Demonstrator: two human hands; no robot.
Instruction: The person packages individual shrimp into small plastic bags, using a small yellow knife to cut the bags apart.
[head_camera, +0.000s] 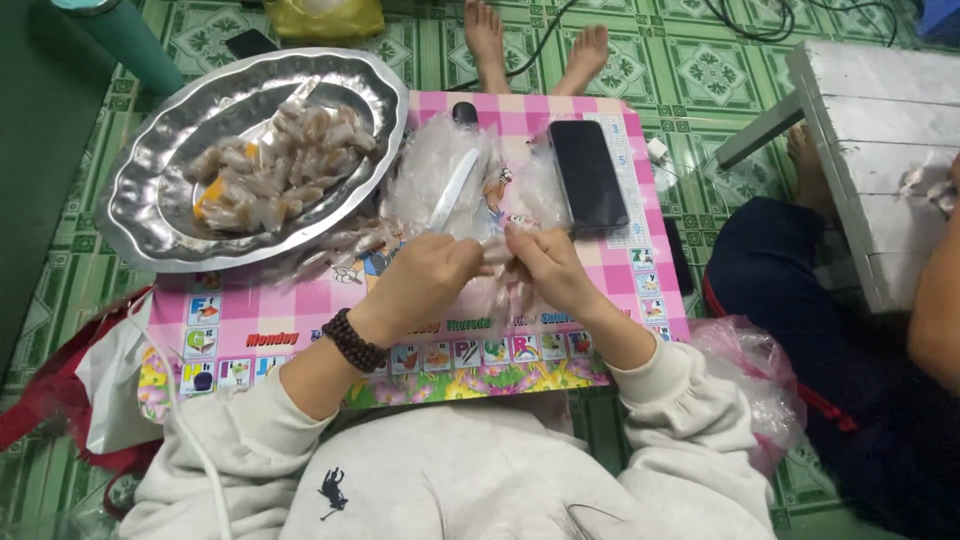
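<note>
Grey sweatshirt (440, 490) — left hand (425, 280), right hand (545, 265) pinch one wrapped sweet (497, 252) — phone (588, 175) beyond.

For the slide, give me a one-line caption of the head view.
Both hands, left hand and right hand, pinch a small clear-wrapped piece over a pink lap table, beside a metal tray.

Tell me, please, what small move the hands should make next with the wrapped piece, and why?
Probably finish twisting the clear wrapper shut: the left hand and right hand pinch the two ends of one wrapped piece above the pink board, and wrapped pieces already fill the metal tray.
</note>
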